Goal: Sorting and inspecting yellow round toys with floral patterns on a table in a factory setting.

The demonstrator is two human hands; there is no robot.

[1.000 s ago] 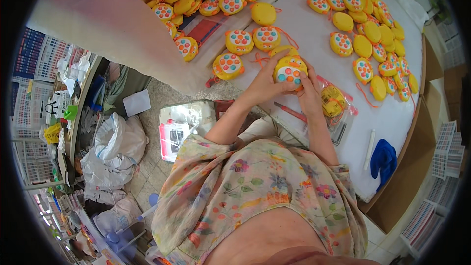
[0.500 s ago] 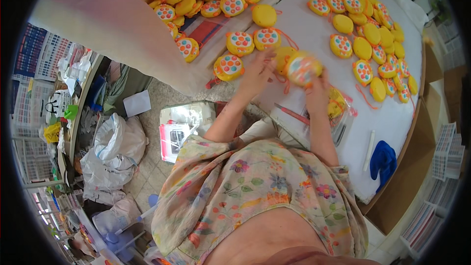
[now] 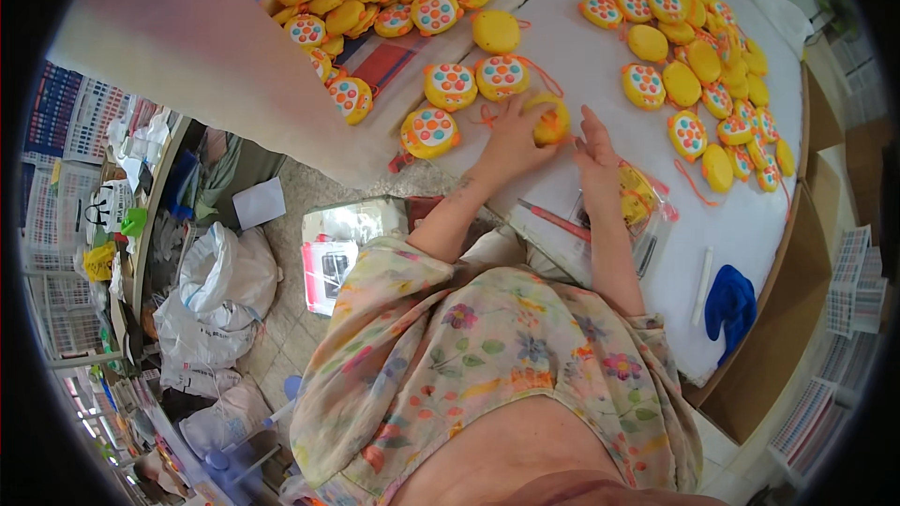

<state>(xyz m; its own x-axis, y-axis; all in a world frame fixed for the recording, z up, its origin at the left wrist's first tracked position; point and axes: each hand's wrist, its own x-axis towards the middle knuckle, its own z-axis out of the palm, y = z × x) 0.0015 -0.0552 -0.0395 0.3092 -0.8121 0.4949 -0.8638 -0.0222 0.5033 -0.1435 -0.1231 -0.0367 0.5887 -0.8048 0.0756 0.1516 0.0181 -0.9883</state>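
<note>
My left hand [image 3: 514, 142] has its fingers curled round a round yellow toy [image 3: 553, 120], close to the tabletop. Beside it on the right, my right hand [image 3: 596, 161] is empty, its fingers stretched and apart. Just left of my left hand lie three similar toys, among them one button-face toy [image 3: 502, 76] with an orange cord; white faces with red, orange and blue buttons show on them. A plain yellow toy [image 3: 496, 32] lies farther back. Partly behind my right wrist is a clear plastic package [image 3: 642, 199] with something yellow inside.
Piles of these toys cover the back left and the right of the white table [image 3: 670, 234]. A red stick-like tool [image 3: 560, 222], a white stick [image 3: 704, 283] and a blue cloth-like thing [image 3: 731, 307] lie nearer. White bags [image 3: 220, 272] stand on the floor at left.
The button-face toy my right hand held has left it, and that hand has opened. My left hand has moved right and closed on a yellow toy.
</note>
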